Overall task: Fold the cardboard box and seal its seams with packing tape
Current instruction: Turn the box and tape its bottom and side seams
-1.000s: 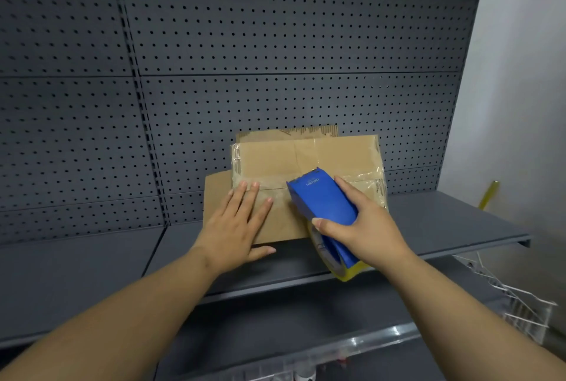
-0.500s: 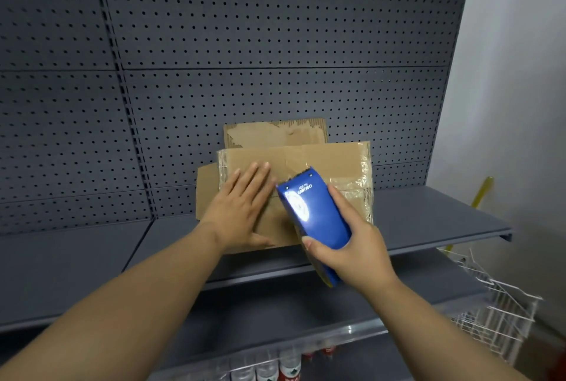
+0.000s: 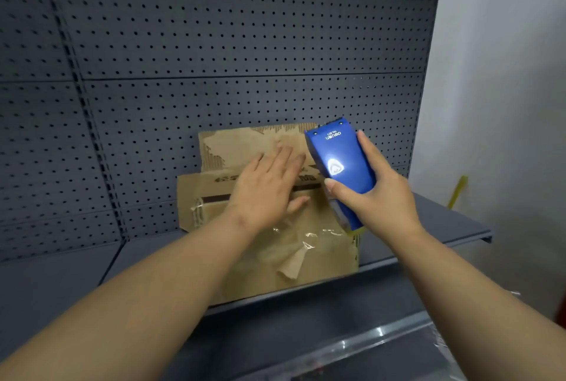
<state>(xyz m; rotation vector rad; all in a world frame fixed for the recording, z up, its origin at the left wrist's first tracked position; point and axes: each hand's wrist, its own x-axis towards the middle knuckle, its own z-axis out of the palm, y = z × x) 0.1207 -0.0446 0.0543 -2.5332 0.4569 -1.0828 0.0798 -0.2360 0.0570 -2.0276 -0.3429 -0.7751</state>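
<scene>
The cardboard box (image 3: 275, 246) lies on the shelf (image 3: 428, 227). The left hand (image 3: 266, 187) presses on it, fingers straight, together. Beside it, the right hand (image 3: 376, 197) grips the blue tape dispenser (image 3: 340, 166), fingers curled.

Grey pegboard (image 3: 245, 28) backs a grey shelf (image 3: 444, 227); white wall (image 3: 505, 89) at right

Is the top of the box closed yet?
Not yet. A dark gap shows across the box, and one flap stands up behind the left hand.
</scene>
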